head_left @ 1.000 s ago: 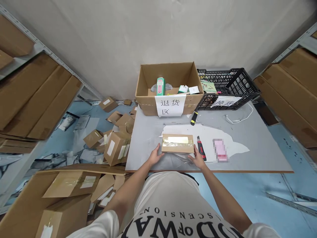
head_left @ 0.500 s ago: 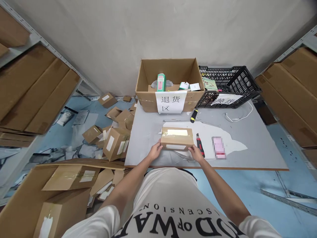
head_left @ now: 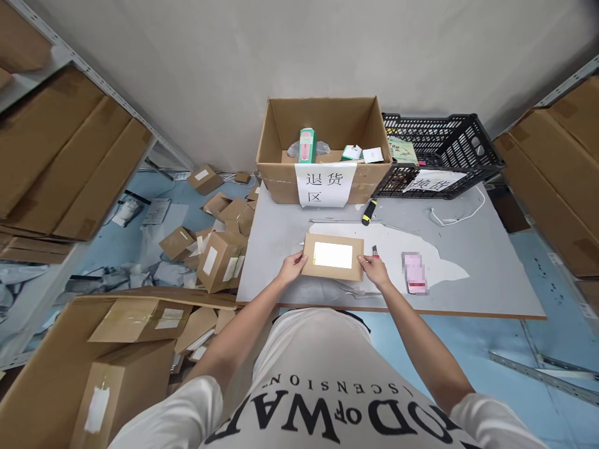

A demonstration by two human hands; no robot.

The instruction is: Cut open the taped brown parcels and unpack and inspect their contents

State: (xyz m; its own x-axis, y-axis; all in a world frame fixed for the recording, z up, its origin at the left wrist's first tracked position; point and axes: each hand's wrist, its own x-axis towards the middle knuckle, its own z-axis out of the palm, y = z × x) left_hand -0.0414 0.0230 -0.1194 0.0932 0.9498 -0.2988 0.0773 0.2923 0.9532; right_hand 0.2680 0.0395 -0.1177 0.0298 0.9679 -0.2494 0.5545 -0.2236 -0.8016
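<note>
Your left hand point(head_left: 292, 267) and right hand point(head_left: 373, 270) are clamped on the two short ends of the small cardboard parcel point(head_left: 332, 257), tipping it up off the bench point(head_left: 491, 262) near its front edge so its white label faces you, beside the box cutter point(head_left: 375, 251).

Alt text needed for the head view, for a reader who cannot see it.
Both hands, left hand and right hand, hold a small cardboard parcel with a white label over a grey table. Behind it stand an open cardboard box with a paper sign and a black crate.
</note>
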